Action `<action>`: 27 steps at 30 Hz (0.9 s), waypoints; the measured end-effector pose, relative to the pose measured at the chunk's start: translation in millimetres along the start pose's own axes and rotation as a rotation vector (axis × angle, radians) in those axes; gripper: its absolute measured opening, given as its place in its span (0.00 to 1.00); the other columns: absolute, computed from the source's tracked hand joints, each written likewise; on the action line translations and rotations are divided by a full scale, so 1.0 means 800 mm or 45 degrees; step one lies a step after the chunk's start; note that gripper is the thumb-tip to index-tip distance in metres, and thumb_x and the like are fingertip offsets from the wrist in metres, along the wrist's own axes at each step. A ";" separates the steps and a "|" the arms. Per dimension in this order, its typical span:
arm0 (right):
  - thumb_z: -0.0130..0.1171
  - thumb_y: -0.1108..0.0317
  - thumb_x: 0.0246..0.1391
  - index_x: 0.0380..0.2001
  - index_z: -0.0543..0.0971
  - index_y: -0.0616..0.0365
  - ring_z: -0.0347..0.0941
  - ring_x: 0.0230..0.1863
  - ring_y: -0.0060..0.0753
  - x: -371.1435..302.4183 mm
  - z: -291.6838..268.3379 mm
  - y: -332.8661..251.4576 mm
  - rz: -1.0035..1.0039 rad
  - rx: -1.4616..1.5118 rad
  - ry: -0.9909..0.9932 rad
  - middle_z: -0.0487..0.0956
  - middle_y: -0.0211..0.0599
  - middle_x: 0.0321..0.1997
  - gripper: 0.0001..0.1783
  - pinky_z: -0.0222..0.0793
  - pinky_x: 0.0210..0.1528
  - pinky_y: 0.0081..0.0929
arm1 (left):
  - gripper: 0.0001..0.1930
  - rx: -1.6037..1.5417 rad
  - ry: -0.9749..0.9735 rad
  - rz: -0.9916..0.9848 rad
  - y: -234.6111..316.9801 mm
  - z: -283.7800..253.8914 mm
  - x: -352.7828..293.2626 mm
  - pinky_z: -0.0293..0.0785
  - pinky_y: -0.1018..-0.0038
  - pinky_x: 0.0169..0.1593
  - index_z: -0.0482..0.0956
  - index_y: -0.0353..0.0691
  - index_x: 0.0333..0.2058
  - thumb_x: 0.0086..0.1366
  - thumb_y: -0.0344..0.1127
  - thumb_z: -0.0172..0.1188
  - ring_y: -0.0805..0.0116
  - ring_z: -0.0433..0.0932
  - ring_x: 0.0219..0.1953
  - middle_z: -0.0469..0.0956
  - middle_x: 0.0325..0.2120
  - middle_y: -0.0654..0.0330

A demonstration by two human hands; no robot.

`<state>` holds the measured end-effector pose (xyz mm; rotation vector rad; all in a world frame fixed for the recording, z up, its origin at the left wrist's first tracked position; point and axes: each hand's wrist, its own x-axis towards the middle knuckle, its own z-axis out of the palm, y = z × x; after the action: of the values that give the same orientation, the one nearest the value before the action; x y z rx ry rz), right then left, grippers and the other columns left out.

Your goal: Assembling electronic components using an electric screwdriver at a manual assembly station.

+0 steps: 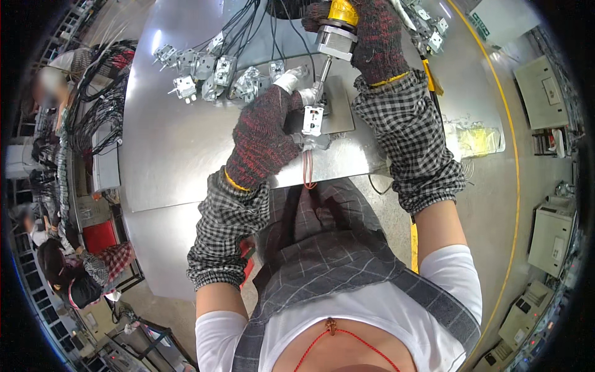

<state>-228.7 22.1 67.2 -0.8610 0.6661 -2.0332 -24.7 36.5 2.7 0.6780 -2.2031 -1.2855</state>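
Observation:
My left hand (263,136), in a dark red-flecked knit glove with white-wrapped fingertips, is closed around a small metal assembly with a white slotted face (313,121). Reddish-brown wires (308,168) hang from it over the table edge. In my right hand (380,46), gloved the same way, is a power screwdriver (336,41) with a yellow and black body and silver head. Its shaft slants down to the far end of the assembly, close to my left fingertips; the exact contact at the tip is hard to make out. Part of the tool's body is cut off by the upper edge.
Several similar metal assemblies (218,73) on black cables lie on the metal table (164,158) at the far left. More parts (434,31) lie at the far right, near a yellow clear-wrapped item (477,141). Co-workers (65,273) and cable bundles (102,93) are at left.

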 end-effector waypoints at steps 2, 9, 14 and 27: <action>0.59 0.64 0.60 0.58 0.63 0.48 0.78 0.21 0.34 -0.002 -0.002 -0.001 0.001 0.004 0.034 0.78 0.41 0.30 0.26 0.79 0.21 0.34 | 0.52 -0.030 0.022 -0.024 -0.003 0.001 0.001 0.80 0.68 0.47 0.54 0.40 0.67 0.45 0.25 0.76 0.62 0.79 0.49 0.75 0.53 0.50; 0.61 0.63 0.58 0.63 0.59 0.50 0.77 0.22 0.32 -0.006 -0.003 0.010 0.147 -0.016 0.042 0.77 0.39 0.31 0.33 0.80 0.23 0.34 | 0.51 0.094 0.015 -0.027 0.001 -0.002 0.001 0.81 0.67 0.46 0.54 0.40 0.66 0.46 0.26 0.77 0.60 0.79 0.49 0.75 0.54 0.50; 0.59 0.65 0.59 0.63 0.58 0.47 0.77 0.21 0.33 -0.004 0.000 0.004 0.042 0.014 -0.026 0.77 0.40 0.32 0.32 0.80 0.23 0.34 | 0.43 0.129 0.084 0.001 0.010 -0.003 -0.005 0.79 0.69 0.40 0.67 0.41 0.60 0.46 0.43 0.78 0.64 0.82 0.43 0.81 0.44 0.54; 0.61 0.62 0.58 0.61 0.65 0.51 0.74 0.34 0.38 -0.055 -0.036 -0.079 -1.040 -0.953 -0.079 0.77 0.44 0.41 0.29 0.73 0.36 0.37 | 0.30 -0.235 -0.017 -0.161 0.037 -0.013 0.027 0.77 0.70 0.52 0.68 0.30 0.59 0.57 0.23 0.67 0.65 0.79 0.49 0.78 0.48 0.50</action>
<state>-261.4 96.9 78.5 -1.8572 1.2147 -2.4480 -39.7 28.9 37.3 0.7471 -2.0472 -1.5384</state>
